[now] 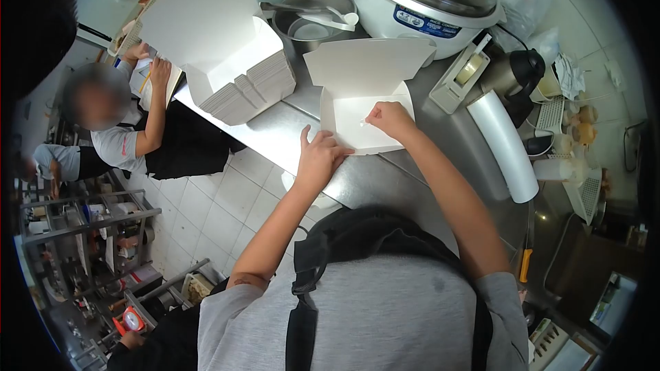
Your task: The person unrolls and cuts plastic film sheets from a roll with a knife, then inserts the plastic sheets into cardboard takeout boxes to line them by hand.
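An open white box lies on the steel counter, its lid folded back away from me. My left hand rests at the box's near left corner, fingers partly spread, the fingertips touching its front edge. Over the inside of the box is my right hand, its fingers pinched together. A tiny pale bit shows by those fingertips, too small to name. To the left stands a thick stack of nested white boxes, the top one with its lid up.
Behind the box are a metal bowl with utensils and a large rice cooker. A tape dispenser, a kettle and a white plastic roll stand right. At left, a co-worker leans at the counter.
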{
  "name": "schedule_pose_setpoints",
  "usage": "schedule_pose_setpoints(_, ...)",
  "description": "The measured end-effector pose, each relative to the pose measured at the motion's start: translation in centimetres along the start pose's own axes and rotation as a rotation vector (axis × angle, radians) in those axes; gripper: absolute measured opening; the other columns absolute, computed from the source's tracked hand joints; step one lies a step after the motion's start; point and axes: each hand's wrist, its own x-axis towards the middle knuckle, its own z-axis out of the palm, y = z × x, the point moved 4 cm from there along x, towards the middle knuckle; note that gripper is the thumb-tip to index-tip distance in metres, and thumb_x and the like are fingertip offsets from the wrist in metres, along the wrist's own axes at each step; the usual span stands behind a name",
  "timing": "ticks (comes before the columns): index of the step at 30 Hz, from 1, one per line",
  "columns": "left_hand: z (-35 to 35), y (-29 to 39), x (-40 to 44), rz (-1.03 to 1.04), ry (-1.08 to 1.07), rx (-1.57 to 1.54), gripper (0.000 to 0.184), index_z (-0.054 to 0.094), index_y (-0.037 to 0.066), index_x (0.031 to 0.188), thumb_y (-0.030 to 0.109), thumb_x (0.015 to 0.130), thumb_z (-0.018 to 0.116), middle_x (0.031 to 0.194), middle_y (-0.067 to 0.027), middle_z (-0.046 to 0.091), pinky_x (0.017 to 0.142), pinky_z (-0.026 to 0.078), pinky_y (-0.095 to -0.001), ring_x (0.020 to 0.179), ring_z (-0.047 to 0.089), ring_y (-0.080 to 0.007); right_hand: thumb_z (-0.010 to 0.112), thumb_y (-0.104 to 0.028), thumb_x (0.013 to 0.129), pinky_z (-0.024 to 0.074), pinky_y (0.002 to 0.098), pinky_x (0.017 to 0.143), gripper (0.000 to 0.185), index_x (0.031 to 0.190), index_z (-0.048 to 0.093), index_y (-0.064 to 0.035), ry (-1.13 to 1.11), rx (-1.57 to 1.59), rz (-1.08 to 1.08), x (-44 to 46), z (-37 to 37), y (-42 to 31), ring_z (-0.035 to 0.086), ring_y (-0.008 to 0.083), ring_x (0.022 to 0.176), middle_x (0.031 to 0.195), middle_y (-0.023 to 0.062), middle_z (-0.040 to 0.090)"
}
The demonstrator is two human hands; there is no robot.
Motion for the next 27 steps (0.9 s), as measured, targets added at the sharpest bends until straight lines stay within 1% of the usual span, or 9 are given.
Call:
schedule_pose_setpoints(4, 0.3, 0.1, 0.1, -0.011, -0.002, 0.032, 0.018, 0.077, 0.025, 0.090, 0.017, 0.074, 0.075, 0.081, 0.0019, 0.066, 0.109, 0.024, -0.0581, 0.107, 0.058, -0.0203, 0.076, -0.029, 0.079, 0.0542, 0.0353, 0.073, 0.037, 0.107, 0.064, -0.0069, 0.105, -0.095, 0.113, -1.0, -1.2, -0.3, 0.068, 0.0244, 0.078, 0.086, 0.0120, 0.068)
schedule_pose_setpoints(7, 0.4, -0.1, 0.3, 0.016, 0.060, 0.066, 0.015, 0.077, 0.025, 0.090, 0.019, 0.076, 0.075, 0.079, 0.0016, 0.065, 0.109, 0.024, -0.0580, 0.104, 0.058, -0.0200, 0.072, -0.023, 0.086, 0.0537, 0.0281, 0.069, 0.044, 0.121, 0.054, -0.0041, 0.022, 0.447, 0.167, -3.1, -2.1, -1.1, 0.065, 0.0148, 0.078, 0.091, 0.0087, 0.065)
schedule_pose_setpoints(10, 0.0, -0.2, 0.6, -0.007, 0.079, 0.091, 0.010, 0.077, 0.022, 0.087, 0.020, 0.077, 0.073, 0.075, -0.0001, 0.062, 0.108, 0.026, -0.0594, 0.093, 0.058, -0.0202, 0.071, -0.023, 0.088, 0.0538, 0.0299, 0.076, 0.036, 0.118, 0.060, -0.0066, 0.096, 0.813, -0.078, -7.3, -4.0, -0.3, 0.065, 0.0139, 0.088, 0.094, 0.0049, 0.065)
schedule_pose_setpoints(13, -0.2, -1.1, 0.5, -0.023, 0.083, 0.113, 0.011, 0.077, 0.020, 0.088, 0.018, 0.078, 0.072, 0.073, -0.0006, 0.062, 0.109, 0.026, -0.0595, 0.092, 0.059, -0.0200, 0.067, -0.019, 0.091, 0.0516, 0.0285, 0.081, 0.030, 0.118, 0.061, -0.0070, 0.426, 0.632, -0.081, -14.3, -7.1, 3.4, 0.063, 0.0140, 0.092, 0.104, 0.0046, 0.065)
schedule_pose_setpoints(18, -0.7, -0.5, 1.0, -0.043, -0.035, 0.150, 0.026, 0.071, 0.018, 0.105, 0.018, 0.079, 0.072, 0.098, -0.0059, 0.064, 0.109, 0.025, -0.0594, 0.108, 0.056, -0.0249, 0.074, -0.016, 0.083, 0.0479, 0.0326, 0.091, 0.041, 0.121, 0.060, -0.0088, 1.133, 0.362, 0.193, -26.3, -11.5, 17.0, 0.058, 0.0195, 0.106, 0.114, 0.0059, 0.062)
schedule_pose_setpoints(21, -1.1, 2.8, 3.1, 0.049, 0.034, 0.162, 0.042, 0.063, 0.019, 0.120, 0.020, 0.079, 0.073, 0.121, -0.0082, 0.058, 0.109, 0.026, -0.0575, 0.121, 0.050, -0.0280, 0.079, -0.013, 0.073, 0.0412, 0.0403, 0.100, 0.054, 0.123, 0.058, -0.0103, 1.156, -0.419, 0.314, -30.6, -15.1, 16.2, 0.052, 0.0284, 0.114, 0.122, 0.0107, 0.057)
schedule_pose_setpoints(22, -1.2, 4.5, 4.4, 0.104, 0.070, 0.134, 0.043, 0.063, 0.019, 0.120, 0.020, 0.079, 0.073, 0.122, -0.0073, 0.057, 0.108, 0.027, -0.0571, 0.122, 0.050, -0.0278, 0.083, -0.012, 0.064, 0.0348, 0.0452, 0.104, 0.069, 0.128, 0.056, -0.0124, 1.129, -0.397, 0.237, -30.3, -15.7, 17.0, 0.047, 0.0345, 0.119, 0.126, 0.0136, 0.054)
schedule_pose_setpoints(25, 0.1, 10.3, 8.3, 0.285, 0.032, 0.039, 0.040, 0.064, 0.019, 0.118, 0.016, 0.079, 0.073, 0.119, -0.0080, 0.057, 0.106, 0.031, -0.0524, 0.119, 0.051, -0.0285, 0.086, -0.013, 0.056, 0.0367, 0.0449, 0.103, 0.088, 0.135, 0.048, -0.0151, 0.900, -0.491, 0.156, -27.6, -17.3, 17.0, 0.048, 0.0343, 0.119, 0.125, 0.0137, 0.054)
schedule_pose_setpoints(27, 2.5, 13.7, 10.5, 0.419, 0.007, -0.036, 0.051, 0.058, 0.015, 0.125, 0.013, 0.077, 0.074, 0.120, -0.0096, 0.056, 0.104, 0.035, -0.0487, 0.117, 0.051, -0.0301, 0.088, -0.014, 0.050, 0.0387, 0.0443, 0.102, 0.099, 0.138, 0.043, -0.0166, 0.779, -0.560, 0.270, -26.4, -17.7, 18.1, 0.049, 0.0354, 0.118, 0.124, 0.0147, 0.054)
